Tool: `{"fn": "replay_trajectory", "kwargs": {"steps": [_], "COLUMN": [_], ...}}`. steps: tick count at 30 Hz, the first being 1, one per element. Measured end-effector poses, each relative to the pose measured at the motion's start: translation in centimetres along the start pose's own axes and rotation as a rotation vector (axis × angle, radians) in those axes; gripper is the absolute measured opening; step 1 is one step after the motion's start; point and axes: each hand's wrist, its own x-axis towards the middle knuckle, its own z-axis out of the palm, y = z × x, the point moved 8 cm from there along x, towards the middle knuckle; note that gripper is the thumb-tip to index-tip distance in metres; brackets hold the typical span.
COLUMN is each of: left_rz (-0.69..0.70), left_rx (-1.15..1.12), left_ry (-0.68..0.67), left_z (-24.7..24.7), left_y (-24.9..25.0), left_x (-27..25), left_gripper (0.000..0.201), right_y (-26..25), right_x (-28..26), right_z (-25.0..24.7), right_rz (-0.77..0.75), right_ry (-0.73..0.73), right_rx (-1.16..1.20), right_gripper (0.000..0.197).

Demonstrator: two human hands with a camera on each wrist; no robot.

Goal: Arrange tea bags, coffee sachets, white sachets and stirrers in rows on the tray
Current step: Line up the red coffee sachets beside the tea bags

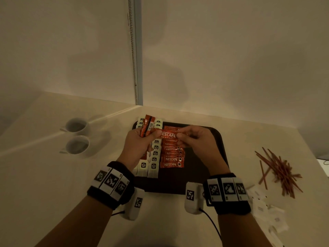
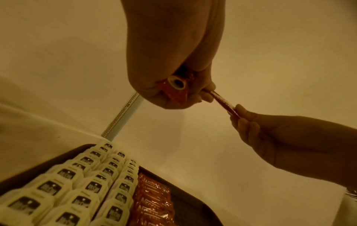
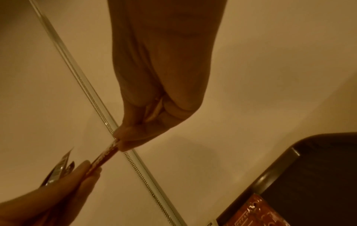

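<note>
Tabletop stirrers [image 1: 279, 172], seemingly head view only.

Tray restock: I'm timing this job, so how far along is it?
Done: tea bags rowed on the tray. In hand: the coffee row; both hands, left hand and right hand, pinch one sachet. Left: stirrers and white sachets, on the counter.

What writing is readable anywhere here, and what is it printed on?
"NESCAFE CLASSIC": on the red coffee sachet pinched between the left hand and right hand.
"NESCAFE": repeated on the row of coffee sachets on the tray.
Tea bags: dark labels, too small to read.
Wristbands: black-and-white code squares, with small digits too blurred to read.
White sachets: print unreadable.
</note>
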Motion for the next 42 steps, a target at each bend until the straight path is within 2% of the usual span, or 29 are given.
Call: {"fn": "replay_trajectory", "kwargs": {"steps": [6, 9, 12, 16, 18, 21, 29, 36, 42], "left_rz": [0.004, -0.046, -0.163, -0.393, -0.452, -0.450, -0.459, -0.489, -0.461], "left_rx": [0.038, 0.003, -0.114, -0.327, -0.370, -0.374, -0.398, -0.433, -0.387], "left_ry": [0.029, 0.084, 0.093, 0.067, 0.046, 0.005, 0.007, 0.023, -0.057], "left_z": [-0.5, -2.1, -3.5, -3.7, -3.4, -2.9, -3.2, -2.6, -2.1], "left_y": [-1.0, -1.6, -2.7, -4.9, -5.5, -5.4, -5.7, -6.0, -5.9], "left_x": [-0.2, 0.1, 0.5, 0.5, 0.2, 0.0, 0.2, -0.2, -0.3], "left_gripper": [0.006, 0.017, 0.017, 0.012, 0.015, 0.016, 0.012, 0.009, 0.013], "right_y": [1.5, 3.5, 7.2, 12.6, 14.3, 15.8, 17.2, 18.2, 18.5], "right_x": [0.3, 0.8, 0.9, -0.1, -0.7, -0.9, -0.3, 0.0, 0.2], "right_z": [0.1, -1.7, -2.9, -1.5, -0.6, 0.3, -0.1, 0.1, 0.1], "right_rz": [0.042, 0.025, 0.107, 0.244, 0.285, 0.306, 0.275, 0.299, 0.282], "right_ry": [-0.105, -0.059, -0.068, -0.213, -0.245, -0.231, -0.044, 0.005, 0.026], "right_rx": [-0.027, -0.240, -0.456, -0.574, -0.572, -0.534, -0.544, -0.544, -0.615], "right_gripper": [0.014, 0.010, 0.010, 0.012, 0.013, 0.014, 0.013, 0.014, 0.017]}}
